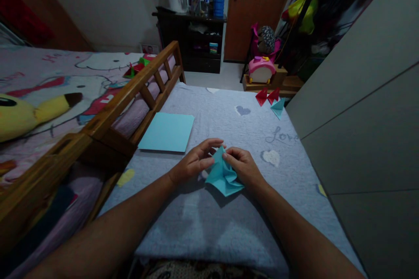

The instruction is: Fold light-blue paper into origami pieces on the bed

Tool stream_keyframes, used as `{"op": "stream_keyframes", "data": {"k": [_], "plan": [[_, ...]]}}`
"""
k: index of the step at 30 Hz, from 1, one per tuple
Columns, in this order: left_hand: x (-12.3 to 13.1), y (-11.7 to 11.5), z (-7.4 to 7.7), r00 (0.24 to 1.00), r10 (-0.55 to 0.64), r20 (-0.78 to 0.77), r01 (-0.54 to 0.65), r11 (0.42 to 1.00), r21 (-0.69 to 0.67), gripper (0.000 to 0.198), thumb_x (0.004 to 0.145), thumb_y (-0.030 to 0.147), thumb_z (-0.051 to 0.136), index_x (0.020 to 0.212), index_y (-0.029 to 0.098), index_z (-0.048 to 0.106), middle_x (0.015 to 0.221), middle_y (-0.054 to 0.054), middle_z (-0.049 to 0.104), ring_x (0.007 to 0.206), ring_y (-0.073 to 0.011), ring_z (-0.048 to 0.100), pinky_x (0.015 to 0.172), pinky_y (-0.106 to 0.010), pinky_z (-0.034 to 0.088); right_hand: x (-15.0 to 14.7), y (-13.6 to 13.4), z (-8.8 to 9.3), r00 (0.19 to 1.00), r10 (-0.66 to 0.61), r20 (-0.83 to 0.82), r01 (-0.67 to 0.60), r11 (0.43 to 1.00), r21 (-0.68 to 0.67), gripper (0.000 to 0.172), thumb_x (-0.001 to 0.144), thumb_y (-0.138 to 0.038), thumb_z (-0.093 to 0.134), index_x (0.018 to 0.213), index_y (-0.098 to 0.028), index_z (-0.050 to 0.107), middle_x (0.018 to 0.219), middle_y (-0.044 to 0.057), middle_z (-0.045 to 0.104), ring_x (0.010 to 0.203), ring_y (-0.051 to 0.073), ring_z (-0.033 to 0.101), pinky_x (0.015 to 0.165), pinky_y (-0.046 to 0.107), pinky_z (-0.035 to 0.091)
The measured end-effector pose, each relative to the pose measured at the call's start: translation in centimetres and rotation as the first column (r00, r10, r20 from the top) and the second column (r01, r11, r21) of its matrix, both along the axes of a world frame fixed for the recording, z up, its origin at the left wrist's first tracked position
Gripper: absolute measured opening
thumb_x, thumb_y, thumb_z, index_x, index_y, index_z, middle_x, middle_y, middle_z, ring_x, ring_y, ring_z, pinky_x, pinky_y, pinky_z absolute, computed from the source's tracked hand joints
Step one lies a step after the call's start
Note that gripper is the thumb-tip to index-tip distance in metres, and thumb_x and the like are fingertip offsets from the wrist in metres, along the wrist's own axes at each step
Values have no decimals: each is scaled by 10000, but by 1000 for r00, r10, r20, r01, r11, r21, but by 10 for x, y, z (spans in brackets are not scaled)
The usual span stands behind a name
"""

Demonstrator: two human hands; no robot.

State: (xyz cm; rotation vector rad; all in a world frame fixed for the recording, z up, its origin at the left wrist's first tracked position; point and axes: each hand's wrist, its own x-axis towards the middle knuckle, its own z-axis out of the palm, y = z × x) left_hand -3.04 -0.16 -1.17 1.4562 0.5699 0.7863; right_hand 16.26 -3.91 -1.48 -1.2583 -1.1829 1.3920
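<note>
A light-blue sheet of origami paper point(222, 176), partly folded with a raised peak and loose creased flaps, is between my two hands just above the bed. My right hand point(244, 165) pinches it near the peak, thumb in front and the other fingers curled at its right side. My left hand point(196, 157) is curved around the left side. Its thumb touches the left edge while its fingers reach behind the peak, where their tips are partly hidden. A flat stack of blue paper squares point(166, 132) lies to the left of my hands.
Red folded papers point(261, 96) and a blue folded paper point(278, 108) lie at the far right corner of the bedsheet point(216, 104). A wooden rail point(131, 91) borders the left side, a pale cabinet point(369, 117) the right. Beyond stands a dark shelf point(203, 43).
</note>
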Motion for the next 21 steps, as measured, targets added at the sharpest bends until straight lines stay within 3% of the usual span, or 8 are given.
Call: {"op": "stream_keyframes", "data": {"k": [2, 4, 7, 10, 18, 21], "plan": [[5, 2, -2, 993, 115, 19, -112, 987, -119, 458, 878, 459, 592, 1283, 247, 568, 1160, -85, 642, 962, -201, 614, 789, -301, 497, 0, 0, -1, 1000, 0, 26, 0, 1000, 7, 284, 760, -447, 675, 699, -172, 645, 604, -34, 515, 552, 104, 431, 530, 240, 344], [11, 5, -4, 980, 196, -43, -201, 968, -149, 366, 865, 477, 618, 1113, 208, 635, 980, -48, 653, 832, -155, 596, 720, -257, 469, 0, 1, -3, 998, -3, 59, 3, 1000, 15, 280, 767, -443, 673, 707, -171, 653, 595, -35, 510, 546, 103, 429, 525, 239, 341], [20, 8, -4, 969, 200, -144, -218, 969, -117, 322, 746, 434, 752, 864, 156, 640, 761, -2, 595, 704, -128, 538, 644, -236, 430, 0, 2, -6, 995, -4, 101, 0, 999, 36, 283, 780, -442, 663, 705, -169, 658, 596, -28, 526, 550, 106, 444, 528, 238, 348], [25, 9, -3, 962, 212, -172, -235, 963, -129, 325, 724, 438, 754, 736, 145, 612, 653, 28, 529, 608, -102, 466, 561, -220, 370, 0, 3, -7, 992, -5, 125, -2, 999, 51, 291, 771, -448, 665, 715, -163, 672, 617, -15, 556, 569, 114, 468, 539, 241, 364], [28, 9, -3, 959, 245, -141, -269, 945, -188, 293, 730, 415, 747, 744, 141, 646, 678, 15, 579, 605, -102, 490, 579, -229, 378, 0, 2, -4, 995, 23, 92, -23, 1000, 4, 320, 772, -472, 665, 710, -158, 678, 599, -17, 536, 553, 112, 447, 508, 238, 337], [22, 10, -4, 972, 220, -80, -232, 955, -185, 331, 783, 446, 718, 962, 174, 653, 851, -20, 639, 758, -143, 577, 689, -256, 442, 2, 4, -7, 996, -1, 89, -1, 1000, 13, 319, 761, -473, 671, 702, -159, 669, 587, -25, 521, 540, 107, 436, 513, 240, 333]]}}
